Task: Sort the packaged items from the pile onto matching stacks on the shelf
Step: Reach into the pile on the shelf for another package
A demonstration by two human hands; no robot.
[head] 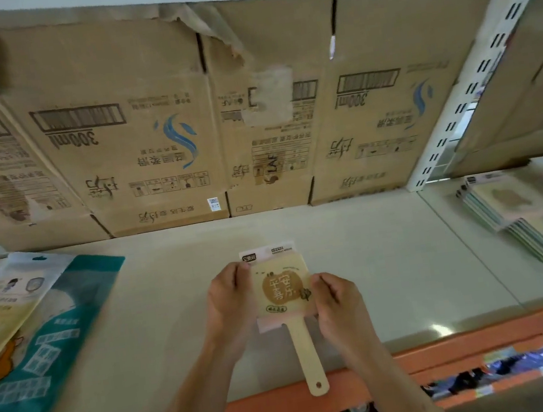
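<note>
The packaged fan (282,287), a yellow paddle in a clear sleeve, sits between both hands above the cream shelf (374,261), its handle pointing back toward the person. The left hand (231,301) pinches its left edge; the right hand (338,300) pinches its right edge. A stack of similar fans (512,212) lies well right of the right hand, teal and yellow bags (34,327) well left of the left hand, and cardboard boxes (155,124) beyond both.

Two bare forearms are seen; no sleeves, rings or watch are worn on the left hand (229,301) or right hand (340,304).
</note>
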